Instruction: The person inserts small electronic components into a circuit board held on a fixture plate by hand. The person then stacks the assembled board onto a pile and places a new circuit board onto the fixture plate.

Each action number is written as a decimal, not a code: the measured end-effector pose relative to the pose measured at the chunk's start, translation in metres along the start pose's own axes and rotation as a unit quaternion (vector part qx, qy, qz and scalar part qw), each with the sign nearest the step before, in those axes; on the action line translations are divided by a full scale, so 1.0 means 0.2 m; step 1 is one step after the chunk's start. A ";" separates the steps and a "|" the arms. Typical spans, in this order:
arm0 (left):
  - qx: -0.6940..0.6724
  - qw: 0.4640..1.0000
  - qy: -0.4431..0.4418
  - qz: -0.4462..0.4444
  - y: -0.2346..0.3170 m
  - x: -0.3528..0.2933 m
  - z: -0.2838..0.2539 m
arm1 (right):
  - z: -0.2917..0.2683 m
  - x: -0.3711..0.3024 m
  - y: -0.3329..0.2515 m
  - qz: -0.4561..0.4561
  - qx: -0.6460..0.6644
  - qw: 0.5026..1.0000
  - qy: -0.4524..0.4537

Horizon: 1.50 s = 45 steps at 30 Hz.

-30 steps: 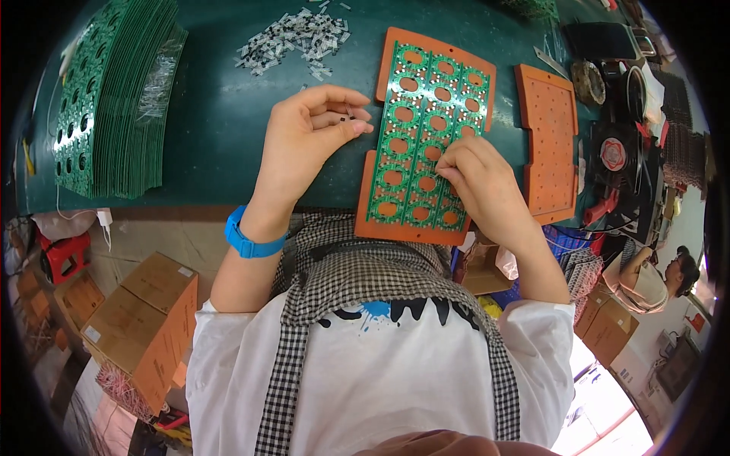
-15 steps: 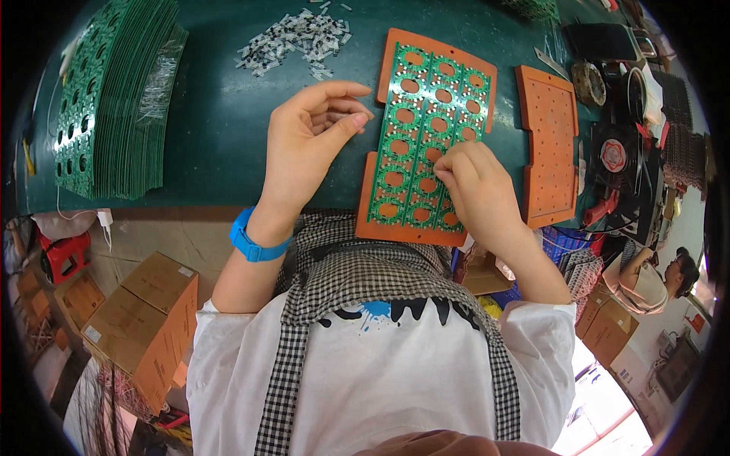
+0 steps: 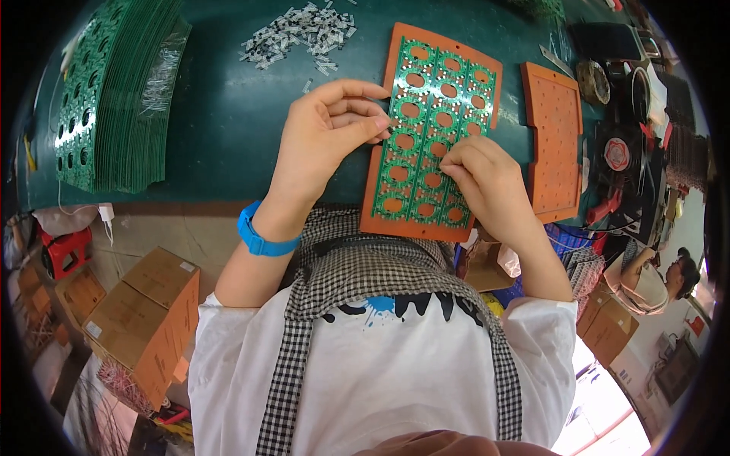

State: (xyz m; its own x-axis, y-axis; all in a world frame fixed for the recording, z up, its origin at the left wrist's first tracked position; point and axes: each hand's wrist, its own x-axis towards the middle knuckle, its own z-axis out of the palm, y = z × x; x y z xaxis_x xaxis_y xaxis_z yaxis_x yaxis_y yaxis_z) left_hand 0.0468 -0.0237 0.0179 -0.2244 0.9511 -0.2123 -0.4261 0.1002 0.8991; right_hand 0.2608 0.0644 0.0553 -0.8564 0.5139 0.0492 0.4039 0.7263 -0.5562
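A green circuit board panel (image 3: 426, 135) with rows of round holes lies on an orange fixture plate (image 3: 380, 182) at the table's near edge. My left hand (image 3: 323, 133), wearing a blue wristband, is at the panel's left edge with curled fingers and the thumb drawn in. Something tiny and dark shows by its fingertips; its kind is too small to tell. Over the panel's lower right part, my right hand (image 3: 487, 173) pinches thumb and fingertips together at the board's surface. Whatever it grips is hidden. A pile of small clear and dark parts (image 3: 300, 36) lies beyond my left hand.
A tall stack of green circuit boards (image 3: 125, 106) stands at the left. Right of the panel lies a second orange plate (image 3: 553, 140), with a tape roll (image 3: 591, 82) and tools behind it. Cardboard boxes (image 3: 144, 304) stand below the table; another person (image 3: 658, 281) is at the far right.
My left hand has moved right, up to the panel's left edge. The panel and plate have shifted slightly in view. My right hand stays pinched over the board, slightly further right.
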 end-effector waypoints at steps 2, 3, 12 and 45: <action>0.003 1.000 -0.003 0.008 -0.01 0.00 -0.01 | -0.01 0.01 -0.01 -0.002 0.006 1.000 -0.026; 0.003 1.000 -0.003 0.007 -0.01 0.00 -0.01 | -0.01 0.01 -0.01 -0.002 0.006 1.000 -0.026; -0.001 1.000 -0.010 -0.004 -0.02 -0.01 -0.01 | 0.02 0.01 0.00 0.000 -0.007 1.000 -0.013; 0.069 0.997 0.012 0.022 -0.02 0.00 -0.01 | 0.03 0.09 0.09 -0.002 0.005 0.998 0.062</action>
State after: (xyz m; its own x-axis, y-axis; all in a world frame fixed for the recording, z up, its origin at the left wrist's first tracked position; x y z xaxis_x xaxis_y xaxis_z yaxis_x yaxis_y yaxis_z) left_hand 0.0466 -0.0245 0.0139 -0.2614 0.9484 -0.1796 -0.2907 0.1001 0.9516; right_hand 0.2512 0.0845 0.0418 -0.8114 0.5643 0.1526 0.3976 0.7242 -0.5634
